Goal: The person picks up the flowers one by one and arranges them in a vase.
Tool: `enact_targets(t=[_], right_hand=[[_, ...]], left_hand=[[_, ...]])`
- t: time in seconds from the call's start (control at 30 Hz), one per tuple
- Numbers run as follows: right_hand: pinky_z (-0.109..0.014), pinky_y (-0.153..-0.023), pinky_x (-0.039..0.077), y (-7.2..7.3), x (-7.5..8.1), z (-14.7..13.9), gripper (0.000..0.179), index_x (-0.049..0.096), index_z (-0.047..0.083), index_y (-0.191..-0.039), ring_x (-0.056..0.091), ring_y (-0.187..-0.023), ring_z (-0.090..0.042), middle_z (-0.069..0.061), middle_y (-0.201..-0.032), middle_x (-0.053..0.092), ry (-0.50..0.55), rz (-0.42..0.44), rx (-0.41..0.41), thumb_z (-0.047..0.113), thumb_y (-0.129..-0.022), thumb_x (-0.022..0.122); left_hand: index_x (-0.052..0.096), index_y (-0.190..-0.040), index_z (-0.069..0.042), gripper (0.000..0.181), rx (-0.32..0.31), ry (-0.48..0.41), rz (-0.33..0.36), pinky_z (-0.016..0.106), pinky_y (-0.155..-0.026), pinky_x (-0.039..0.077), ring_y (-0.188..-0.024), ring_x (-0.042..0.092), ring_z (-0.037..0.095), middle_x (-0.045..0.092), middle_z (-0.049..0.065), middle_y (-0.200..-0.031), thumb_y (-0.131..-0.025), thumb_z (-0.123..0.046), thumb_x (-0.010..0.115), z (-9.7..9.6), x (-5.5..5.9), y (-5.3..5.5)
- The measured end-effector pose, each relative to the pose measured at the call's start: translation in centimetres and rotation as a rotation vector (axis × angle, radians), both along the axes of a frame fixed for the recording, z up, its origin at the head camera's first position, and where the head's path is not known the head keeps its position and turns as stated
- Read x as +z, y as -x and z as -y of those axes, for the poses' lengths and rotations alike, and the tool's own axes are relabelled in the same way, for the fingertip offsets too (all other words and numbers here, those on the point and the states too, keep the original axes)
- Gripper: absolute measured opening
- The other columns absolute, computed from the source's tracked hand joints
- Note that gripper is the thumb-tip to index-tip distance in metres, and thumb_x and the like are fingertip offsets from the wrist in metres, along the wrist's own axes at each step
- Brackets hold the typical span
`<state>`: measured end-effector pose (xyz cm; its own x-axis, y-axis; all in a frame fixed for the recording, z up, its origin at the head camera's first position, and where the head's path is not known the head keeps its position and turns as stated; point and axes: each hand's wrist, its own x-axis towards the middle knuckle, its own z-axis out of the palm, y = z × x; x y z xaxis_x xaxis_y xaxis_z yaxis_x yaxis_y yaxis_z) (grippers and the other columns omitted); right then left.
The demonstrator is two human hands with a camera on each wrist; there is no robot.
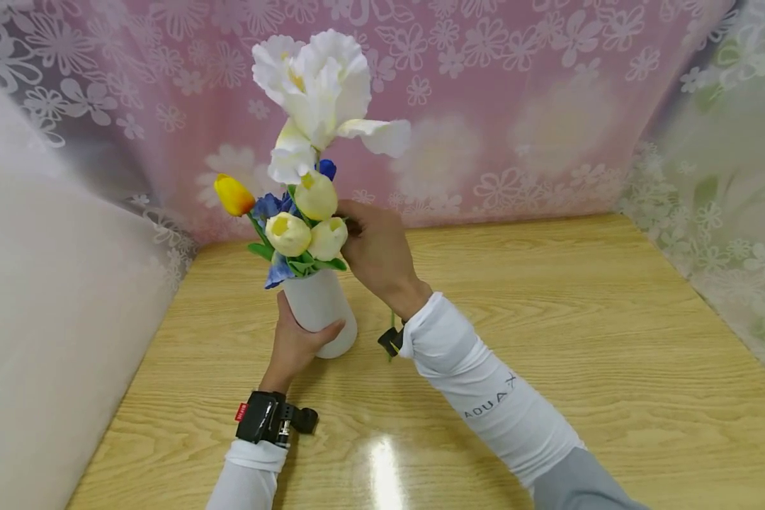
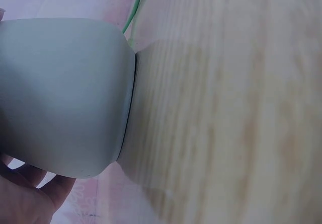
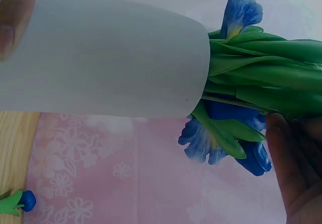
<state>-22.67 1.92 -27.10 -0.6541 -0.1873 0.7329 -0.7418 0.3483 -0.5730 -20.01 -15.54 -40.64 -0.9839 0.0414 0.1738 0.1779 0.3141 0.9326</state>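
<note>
A white vase (image 1: pixel 319 304) stands on the table, filled with artificial flowers. My left hand (image 1: pixel 296 343) grips its lower part, thumb across the front; a few of its fingers show under the vase (image 2: pixel 65 93) in the left wrist view. My right hand (image 1: pixel 382 251) is beside the pale yellow tulips (image 1: pixel 315 197), fingertips curled at a thin stem (image 3: pixel 229 100) just above the vase's rim. A large white flower (image 1: pixel 321 92) rises above the bunch. An orange-yellow tulip (image 1: pixel 234 195) leans left, and blue irises (image 3: pixel 201 141) hang over the rim.
A green stem (image 1: pixel 392 319) lies on the wooden table (image 1: pixel 548 319), partly hidden by the right wrist. In the right wrist view, a blue bud (image 3: pixel 28 201) with a green leaf lies on the table. A pink floral curtain (image 1: pixel 484 106) hangs behind the table.
</note>
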Motion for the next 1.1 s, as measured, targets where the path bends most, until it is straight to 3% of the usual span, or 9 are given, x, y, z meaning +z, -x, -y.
enact_targets(t=[0.23,0.37,0.47,0.63,0.8,0.93,1.0,1.1], right_hand=[[-0.024,-0.054,0.044,0.0,-0.3,-0.2,0.017,0.073,0.004,-0.091,0.054,-0.058,-0.011,-0.003,-0.073,0.067,-0.108,0.121,-0.084,-0.004,-0.083,0.06],[-0.026,-0.061,0.048,-0.1,-0.7,-0.4,0.013,0.073,0.005,-0.09,0.059,-0.066,-0.011,-0.003,-0.079,0.069,-0.168,0.137,-0.117,-0.002,-0.084,0.064],[-0.027,-0.072,0.051,-0.1,-1.0,-0.4,0.015,0.072,0.006,-0.098,0.064,-0.078,-0.013,-0.004,-0.089,0.071,-0.21,0.143,-0.11,-0.001,-0.086,0.067],[-0.027,-0.074,0.05,-0.2,-1.2,-0.1,0.013,0.072,0.005,-0.097,0.062,-0.079,-0.012,-0.003,-0.088,0.069,-0.262,0.21,-0.097,0.0,-0.087,0.067],[-0.024,-0.055,0.04,-0.4,-1.6,-0.4,0.008,0.067,0.005,-0.098,0.048,-0.057,-0.011,0.0,-0.064,0.055,-0.344,0.33,-0.07,0.007,-0.093,0.061],[-0.023,-0.059,0.044,-0.4,-2.5,-1.1,0.015,0.07,0.008,-0.102,0.057,-0.064,-0.01,0.002,-0.071,0.062,-0.379,0.386,-0.05,0.017,-0.096,0.06],[-0.025,-0.066,0.049,-0.3,-2.9,-1.6,0.017,0.072,0.011,-0.104,0.062,-0.075,-0.009,0.004,-0.083,0.068,-0.351,0.385,-0.068,0.02,-0.096,0.06],[-0.028,-0.07,0.05,-0.1,-3.5,-2.3,0.017,0.075,0.013,-0.099,0.063,-0.078,-0.009,0.004,-0.087,0.069,-0.291,0.372,-0.077,0.021,-0.096,0.06]], left_hand=[[0.012,-0.144,-0.009,0.097,-0.007,0.001,0.008,0.053,-0.095,0.038,-0.12,0.043,0.033,0.038,0.017,-0.135,-0.076,-0.02,0.081,0.1,-0.5,0.3],[0.012,-0.144,-0.014,0.1,-0.007,-0.018,0.008,0.053,-0.095,0.038,-0.12,0.042,0.031,0.037,0.013,-0.135,-0.075,-0.023,0.083,0.6,-2.0,1.2],[0.013,-0.144,-0.02,0.102,0.001,-0.026,-0.008,0.052,-0.095,0.038,-0.12,0.043,0.028,0.038,0.009,-0.134,-0.072,-0.028,0.085,0.9,-3.3,1.9],[0.013,-0.144,-0.022,0.103,0.008,-0.014,-0.044,0.054,-0.095,0.039,-0.12,0.043,0.028,0.038,0.008,-0.135,-0.071,-0.035,0.085,1.0,-3.9,2.2],[0.014,-0.144,-0.021,0.101,0.011,-0.018,-0.04,0.053,-0.096,0.037,-0.121,0.043,0.027,0.038,0.008,-0.135,-0.072,-0.032,0.085,0.9,-3.7,2.1],[0.012,-0.144,-0.017,0.101,0.003,-0.015,-0.003,0.052,-0.097,0.036,-0.121,0.041,0.029,0.037,0.011,-0.136,-0.074,-0.026,0.084,0.7,-2.6,1.5],[0.011,-0.145,-0.013,0.1,-0.004,-0.006,0.004,0.053,-0.097,0.036,-0.122,0.041,0.032,0.036,0.014,-0.136,-0.075,-0.023,0.082,0.4,-1.7,1.0],[0.01,-0.144,-0.008,0.098,-0.009,-0.003,-0.005,0.055,-0.097,0.035,-0.122,0.04,0.035,0.035,0.018,-0.136,-0.077,-0.019,0.081,0.0,-0.5,0.4]])
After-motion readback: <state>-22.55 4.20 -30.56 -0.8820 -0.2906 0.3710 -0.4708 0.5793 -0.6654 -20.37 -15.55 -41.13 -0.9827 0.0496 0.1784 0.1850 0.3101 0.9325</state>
